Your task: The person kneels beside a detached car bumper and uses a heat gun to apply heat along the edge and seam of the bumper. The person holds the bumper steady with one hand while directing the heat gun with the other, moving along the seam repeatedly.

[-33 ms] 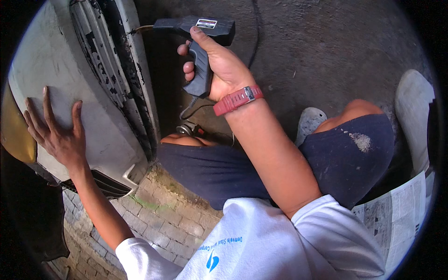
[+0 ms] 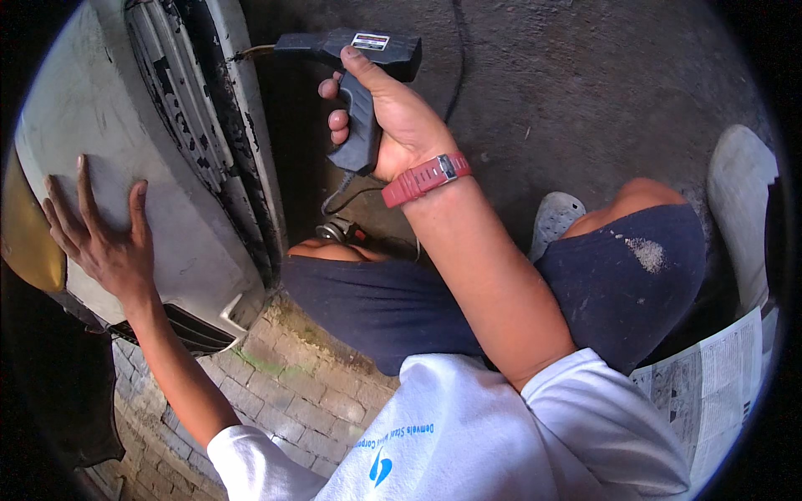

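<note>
Grey plastic gun (image 2: 355,83), rigid, likely light; right hand (image 2: 401,125) clenches its grip. Left hand (image 2: 104,238) splayed flat on bumper (image 2: 167,209).

White short-sleeved shirt (image 2: 501,434) with blue chest logo, dark navy shorts (image 2: 618,267) with pale smudge, red wristwatch (image 2: 426,178), right wrist.

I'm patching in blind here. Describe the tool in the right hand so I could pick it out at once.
Start at the big white car bumper filling the left side, with the left hand flat on it. Just right of its black grille, the right hand grips a dark grey pistol-shaped tool. It alone has a thin nozzle touching the bumper and a cord trailing down.
</note>
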A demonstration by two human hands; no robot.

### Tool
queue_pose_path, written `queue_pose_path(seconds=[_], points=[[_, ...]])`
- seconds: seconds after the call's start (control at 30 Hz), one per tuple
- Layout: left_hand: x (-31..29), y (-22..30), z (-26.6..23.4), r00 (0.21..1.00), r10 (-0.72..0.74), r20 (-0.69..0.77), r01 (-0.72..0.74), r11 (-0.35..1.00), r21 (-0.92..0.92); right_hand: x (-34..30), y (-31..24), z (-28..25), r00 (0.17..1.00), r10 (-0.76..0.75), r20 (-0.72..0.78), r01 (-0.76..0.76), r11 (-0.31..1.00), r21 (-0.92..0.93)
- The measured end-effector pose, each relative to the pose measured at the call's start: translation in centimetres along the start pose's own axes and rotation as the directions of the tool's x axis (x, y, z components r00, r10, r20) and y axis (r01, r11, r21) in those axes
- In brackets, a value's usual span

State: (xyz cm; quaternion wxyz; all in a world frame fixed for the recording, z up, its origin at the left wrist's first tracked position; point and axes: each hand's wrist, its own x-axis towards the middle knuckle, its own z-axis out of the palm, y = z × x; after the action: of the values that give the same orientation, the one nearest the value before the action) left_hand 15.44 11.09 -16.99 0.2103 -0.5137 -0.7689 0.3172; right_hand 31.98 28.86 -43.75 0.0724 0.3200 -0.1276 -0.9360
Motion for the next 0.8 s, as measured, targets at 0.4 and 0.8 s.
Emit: queue_pose_path(seconds=[0.4,0.8], points=[[0.01,0.02,0.37,1.0,-0.005,0.018,0.005,1.0,0.016,0.64,-0.62,-0.27,0.998,0.011,0.067,-0.012,1.0,0.015],[-0.04,0.2,0.38,1.0,-0.01,0.024,0.01,1.0,0.015,0.73,-0.32,-0.67,0.997,-0.002,0.079,0.002,1.0,-0.003]])
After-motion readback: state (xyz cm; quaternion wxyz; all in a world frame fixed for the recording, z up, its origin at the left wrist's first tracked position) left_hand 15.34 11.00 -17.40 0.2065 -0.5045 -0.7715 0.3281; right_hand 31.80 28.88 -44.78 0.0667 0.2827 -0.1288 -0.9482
